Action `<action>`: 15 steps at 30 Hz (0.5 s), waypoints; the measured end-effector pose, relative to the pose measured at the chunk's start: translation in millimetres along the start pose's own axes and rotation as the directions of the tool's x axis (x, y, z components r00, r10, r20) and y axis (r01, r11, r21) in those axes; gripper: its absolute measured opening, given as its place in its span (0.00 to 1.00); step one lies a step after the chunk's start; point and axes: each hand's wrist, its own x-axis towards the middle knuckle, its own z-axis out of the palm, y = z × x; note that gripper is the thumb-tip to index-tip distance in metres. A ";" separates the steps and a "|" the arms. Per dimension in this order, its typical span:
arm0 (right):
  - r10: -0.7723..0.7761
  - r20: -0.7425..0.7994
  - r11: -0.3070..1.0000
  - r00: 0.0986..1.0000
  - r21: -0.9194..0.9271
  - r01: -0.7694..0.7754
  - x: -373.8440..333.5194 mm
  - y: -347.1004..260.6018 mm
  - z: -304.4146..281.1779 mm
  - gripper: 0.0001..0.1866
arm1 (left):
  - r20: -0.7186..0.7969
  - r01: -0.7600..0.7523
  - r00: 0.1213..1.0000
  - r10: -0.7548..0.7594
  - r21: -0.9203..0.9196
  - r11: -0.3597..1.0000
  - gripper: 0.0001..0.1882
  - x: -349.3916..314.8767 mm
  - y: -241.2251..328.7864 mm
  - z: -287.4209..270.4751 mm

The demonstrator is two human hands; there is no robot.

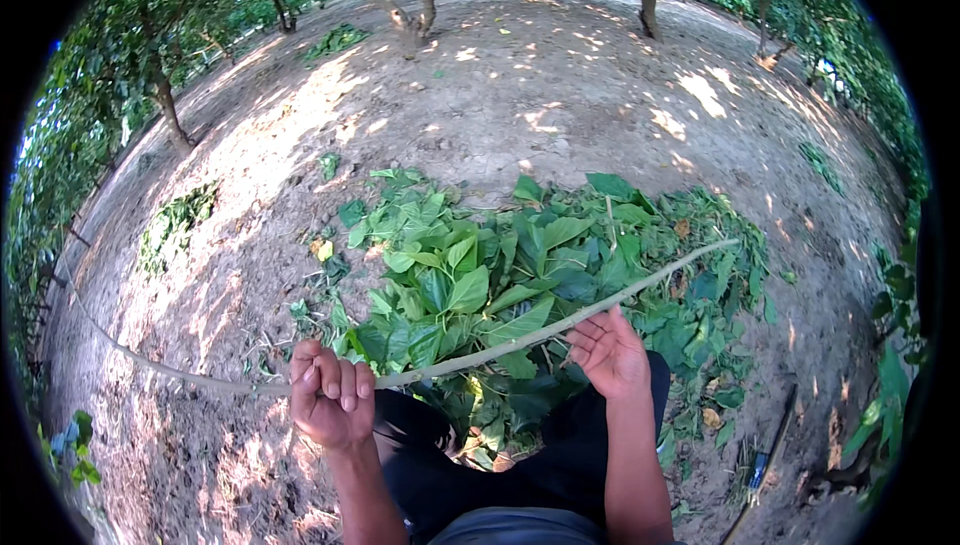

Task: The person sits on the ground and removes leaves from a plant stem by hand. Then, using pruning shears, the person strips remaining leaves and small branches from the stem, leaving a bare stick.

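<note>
A long, thin, bare branch (480, 357) runs across in front of me, bending up at both ends. My left hand (333, 392) is closed in a fist around it, left of my knees. Just below its right part is my right hand (612, 355), palm up. The fingers there are loosely stretched and slightly curled, with the tips at the branch; whether they press on it is hard to see. Beneath the branch lies a heap of green leaves (470, 290), partly between my legs.
Smaller leaf piles lie on the bare soil at the left (180, 225) and farther back (337, 40). A long thin tool with a blue part (759, 469) rests on the ground at my right. Tree trunks (650, 5) and foliage ring the ground.
</note>
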 end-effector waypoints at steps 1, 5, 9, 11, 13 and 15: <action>0.014 0.031 0.999 0.999 -0.047 -0.013 -3.3 -0.2 -0.2 0.26 | -0.037 -0.025 0.999 0.024 -0.040 0.999 0.14 1.9 3.8 -0.6; 0.116 -0.011 0.978 0.993 -0.174 -0.116 -9.3 -8.5 -17.8 0.31 | -0.094 -0.095 0.992 0.082 -0.142 0.985 0.13 12.5 23.2 -12.9; -0.070 -0.085 0.997 0.994 -0.041 0.067 -3.6 -8.5 -15.2 0.28 | -0.093 -0.060 0.995 0.044 -0.170 0.984 0.12 11.9 39.6 -32.3; -0.087 -0.135 0.996 0.987 -0.047 0.081 -1.6 -4.1 -17.6 0.24 | -0.087 -0.042 0.996 0.026 -0.195 0.980 0.12 8.1 47.7 -37.4; -0.118 -0.209 0.993 0.971 -0.026 0.115 1.5 -2.9 -27.0 0.20 | 0.000 -0.028 1.000 0.029 -0.260 0.965 0.14 7.2 56.1 -48.9; -0.123 -0.299 0.992 0.946 -0.014 0.125 2.1 -7.4 -37.1 0.16 | -0.018 0.025 0.999 -0.030 -0.257 0.966 0.14 5.7 55.6 -65.6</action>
